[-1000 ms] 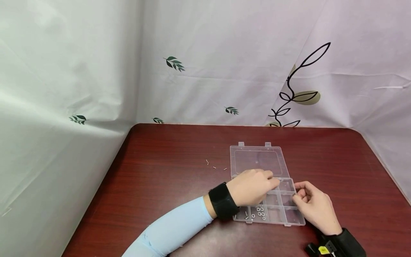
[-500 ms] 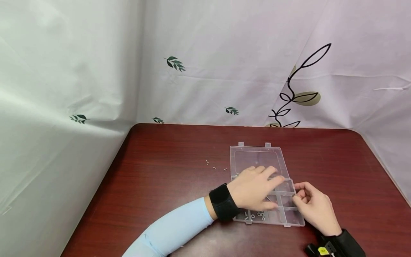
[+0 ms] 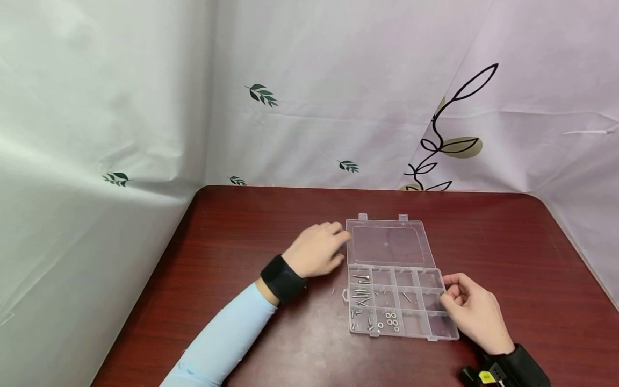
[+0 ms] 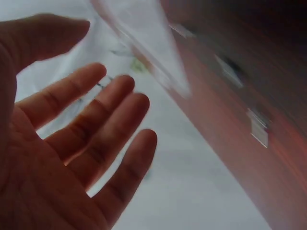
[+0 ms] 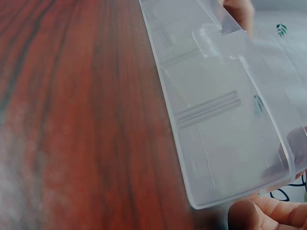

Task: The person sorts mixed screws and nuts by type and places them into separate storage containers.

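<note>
A clear plastic compartment box (image 3: 408, 321) lies on the table with its lid (image 3: 387, 244) folded back. Screws (image 3: 361, 294) fill several of its left compartments, and small ring-shaped washers (image 3: 391, 322) lie in the front row. My left hand (image 3: 314, 250) hovers just left of the lid, fingers spread and nothing in them. Blurred small metal pieces (image 4: 259, 128) lie on the table in the left wrist view; in the head view this hand hides most of them. My right hand (image 3: 476, 312) holds the box's right edge with curled fingers and thumb (image 5: 243, 214).
One small screw (image 3: 333, 291) lies on the reddish-brown wooden table (image 3: 242, 231), left of the box. A hanging loop (image 3: 345, 295) sticks out from the box's left side. Pale cloth (image 3: 309, 107) with leaf prints hangs behind the table.
My left hand has opened over the compartments, then moved left off the box toward the small pieces on the table. The box's contents are uncovered. My right hand has stayed at the box's edge.
</note>
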`<state>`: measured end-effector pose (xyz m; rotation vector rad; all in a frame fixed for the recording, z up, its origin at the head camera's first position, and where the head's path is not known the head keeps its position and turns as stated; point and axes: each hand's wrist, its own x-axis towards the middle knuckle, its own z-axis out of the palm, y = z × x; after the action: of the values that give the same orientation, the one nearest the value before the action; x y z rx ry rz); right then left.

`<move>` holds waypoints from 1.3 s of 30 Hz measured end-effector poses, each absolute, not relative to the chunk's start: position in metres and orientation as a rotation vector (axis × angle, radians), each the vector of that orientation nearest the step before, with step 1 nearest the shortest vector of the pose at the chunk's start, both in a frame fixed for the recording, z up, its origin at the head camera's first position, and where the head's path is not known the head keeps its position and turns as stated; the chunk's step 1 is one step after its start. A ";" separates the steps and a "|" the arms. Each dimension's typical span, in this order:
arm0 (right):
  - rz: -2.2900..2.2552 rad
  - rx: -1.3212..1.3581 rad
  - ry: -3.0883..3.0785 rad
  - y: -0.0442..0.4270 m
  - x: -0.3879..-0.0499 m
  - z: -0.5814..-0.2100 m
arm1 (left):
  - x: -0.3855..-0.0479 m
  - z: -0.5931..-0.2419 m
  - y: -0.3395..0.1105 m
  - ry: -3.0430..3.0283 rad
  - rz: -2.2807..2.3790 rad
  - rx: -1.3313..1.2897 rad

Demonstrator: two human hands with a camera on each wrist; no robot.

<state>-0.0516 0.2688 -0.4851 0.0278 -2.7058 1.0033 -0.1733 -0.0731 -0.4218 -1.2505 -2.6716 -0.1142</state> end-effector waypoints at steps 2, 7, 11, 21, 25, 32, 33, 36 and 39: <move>1.007 0.025 -2.706 0.269 -0.052 -0.485 | -0.183 -0.426 -0.089 -2.706 -0.112 -1.209; 1.004 0.014 -2.715 0.269 -0.051 -0.484 | -0.201 -0.433 -0.117 -2.821 -0.164 -1.157; 1.000 0.021 -2.723 0.268 -0.051 -0.485 | -0.208 -0.437 -0.127 -2.872 -0.222 -1.175; 0.991 0.022 -2.715 0.268 -0.051 -0.487 | -0.216 -0.449 -0.123 -2.797 -0.193 -1.235; 0.993 0.025 -2.716 0.268 -0.052 -0.486 | -0.215 -0.448 -0.122 -2.777 -0.178 -1.216; 0.991 0.020 -2.717 0.267 -0.051 -0.485 | -0.215 -0.447 -0.122 -2.752 -0.148 -1.186; 0.992 0.021 -2.716 0.267 -0.051 -0.486 | -0.215 -0.448 -0.123 -2.753 -0.145 -1.179; 0.992 0.021 -2.715 0.268 -0.051 -0.486 | -0.215 -0.450 -0.124 -2.772 -0.116 -1.144; 0.991 0.022 -2.719 0.268 -0.051 -0.486 | -0.216 -0.452 -0.127 -2.800 -0.098 -1.109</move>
<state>-0.0514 0.2682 -0.4864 0.0217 -2.7194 0.9909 -0.2161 -0.1274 -0.4517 -1.1090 -2.7999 -0.0980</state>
